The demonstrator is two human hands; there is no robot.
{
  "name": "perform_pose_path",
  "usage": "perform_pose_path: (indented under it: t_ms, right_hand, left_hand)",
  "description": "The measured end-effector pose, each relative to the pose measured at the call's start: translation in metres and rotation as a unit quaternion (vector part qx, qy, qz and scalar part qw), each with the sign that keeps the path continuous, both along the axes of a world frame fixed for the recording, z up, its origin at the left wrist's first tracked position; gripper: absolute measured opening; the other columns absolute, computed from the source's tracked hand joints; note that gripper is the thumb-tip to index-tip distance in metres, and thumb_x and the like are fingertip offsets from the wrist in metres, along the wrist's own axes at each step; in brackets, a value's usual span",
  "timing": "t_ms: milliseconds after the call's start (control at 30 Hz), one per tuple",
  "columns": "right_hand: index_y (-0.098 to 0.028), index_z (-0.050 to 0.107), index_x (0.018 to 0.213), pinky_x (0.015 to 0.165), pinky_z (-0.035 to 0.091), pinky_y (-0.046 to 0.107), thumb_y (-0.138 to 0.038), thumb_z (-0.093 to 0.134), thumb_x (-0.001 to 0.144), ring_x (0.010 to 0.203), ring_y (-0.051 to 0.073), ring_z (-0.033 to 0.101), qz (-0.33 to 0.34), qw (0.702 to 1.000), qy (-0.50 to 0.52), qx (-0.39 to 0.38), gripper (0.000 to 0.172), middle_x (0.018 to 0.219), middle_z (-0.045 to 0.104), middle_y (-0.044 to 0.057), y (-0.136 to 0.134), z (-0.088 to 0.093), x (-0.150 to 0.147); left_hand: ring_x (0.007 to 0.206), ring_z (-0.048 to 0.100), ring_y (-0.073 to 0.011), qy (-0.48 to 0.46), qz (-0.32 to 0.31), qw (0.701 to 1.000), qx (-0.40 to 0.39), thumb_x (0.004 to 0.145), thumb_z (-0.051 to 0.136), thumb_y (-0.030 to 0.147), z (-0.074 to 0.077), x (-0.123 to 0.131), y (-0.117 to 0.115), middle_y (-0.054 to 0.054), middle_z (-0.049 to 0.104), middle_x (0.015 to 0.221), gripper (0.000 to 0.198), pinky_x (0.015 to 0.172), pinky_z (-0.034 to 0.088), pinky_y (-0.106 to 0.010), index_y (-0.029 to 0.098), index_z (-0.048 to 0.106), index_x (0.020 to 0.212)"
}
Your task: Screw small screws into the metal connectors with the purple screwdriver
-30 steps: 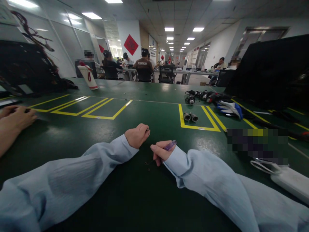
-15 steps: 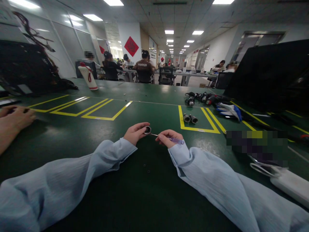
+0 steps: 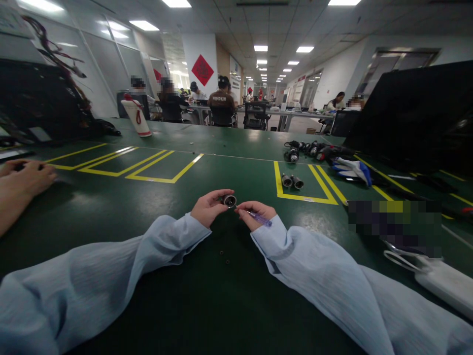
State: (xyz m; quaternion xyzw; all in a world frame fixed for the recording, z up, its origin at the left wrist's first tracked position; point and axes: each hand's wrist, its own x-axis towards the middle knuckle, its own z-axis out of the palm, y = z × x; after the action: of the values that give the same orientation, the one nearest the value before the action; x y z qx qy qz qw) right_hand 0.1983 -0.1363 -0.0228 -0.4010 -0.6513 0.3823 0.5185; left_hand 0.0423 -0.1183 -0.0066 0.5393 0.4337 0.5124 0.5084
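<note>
Pinched in my left hand (image 3: 209, 209) is a round metal connector shell (image 3: 229, 201), its open end turned toward me and dark inside. My right hand (image 3: 254, 215) grips a screwdriver (image 3: 260, 218) with a clear purple handle. The screwdriver's tip points left at the shell's lower right rim; whether it touches or enters the shell, I cannot tell. Two small dark ring-like parts lie on the green table below my hands, a nearer one (image 3: 227, 262) and a farther one (image 3: 221, 252).
Two metal connector shells (image 3: 291, 181) lie inside a yellow-taped rectangle. Behind them are cabled connectors (image 3: 293, 154) and a blue-white glove (image 3: 353, 170). A white power bank-like object (image 3: 443, 281) lies at right. Another person's hand (image 3: 27, 180) rests at left; a white cup (image 3: 136, 117) stands farther back.
The connector shell has turned its open end more toward me and shifted slightly right. My right hand has moved a little left, bringing the screwdriver closer, with less of its shaft showing.
</note>
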Motion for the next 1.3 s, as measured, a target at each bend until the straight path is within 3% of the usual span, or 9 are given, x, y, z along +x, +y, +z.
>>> perform_pose_path:
  t_ms: [300,900,1033,1200,1300]
  right_hand:
    - [-0.015,0.065,0.076,0.065,0.048,0.027,-0.025,0.053,0.070,0.065,0.015,0.060,0.011,0.999,-0.031,0.043,0.016,0.074,0.065,0.007,-0.003,0.000,-0.003]
    - [-0.015,0.066,0.074,0.063,0.048,0.025,-0.025,0.055,0.069,0.064,0.014,0.061,0.006,0.998,-0.022,0.061,0.016,0.071,0.067,0.006,-0.005,0.001,-0.005]
    - [-0.014,0.064,0.071,0.057,0.047,0.024,-0.031,0.057,0.070,0.058,0.012,0.059,0.031,0.999,0.024,0.002,0.018,0.067,0.067,0.006,-0.008,0.006,0.000]
    - [-0.014,0.055,0.053,0.038,0.040,0.019,-0.041,0.051,0.074,0.035,0.007,0.048,0.189,0.962,0.111,-0.161,0.035,0.042,0.058,0.001,-0.014,0.017,0.006]
    - [-0.014,0.053,0.047,0.033,0.035,0.018,-0.043,0.050,0.074,0.029,0.007,0.043,0.239,0.944,0.100,-0.205,0.040,0.035,0.052,-0.001,-0.017,0.021,0.007]
  left_hand:
    - [0.085,0.062,-0.0197,0.028,0.017,0.999,0.021,0.056,0.067,0.016,-0.001,0.001,0.000,-0.007,0.063,0.093,0.032,0.087,0.045,-0.040,0.011,0.059,0.087]
    - [0.073,0.064,-0.0183,0.022,0.048,0.999,-0.001,0.055,0.065,0.016,0.002,0.006,-0.002,-0.004,0.065,0.076,0.024,0.070,0.052,-0.031,0.010,0.060,0.077]
    - [0.073,0.065,-0.0180,0.016,0.046,0.999,-0.006,0.054,0.066,0.016,0.003,0.006,-0.003,-0.003,0.065,0.073,0.023,0.067,0.053,-0.029,0.010,0.059,0.076]
    - [0.071,0.065,-0.0168,0.010,0.049,0.999,-0.017,0.053,0.063,0.011,0.003,0.005,-0.003,-0.003,0.065,0.074,0.021,0.064,0.054,-0.027,0.010,0.059,0.073]
    - [0.070,0.065,-0.0163,0.009,0.045,0.999,-0.014,0.053,0.061,0.008,0.002,0.005,-0.002,-0.004,0.064,0.079,0.020,0.065,0.054,-0.029,0.010,0.059,0.073]
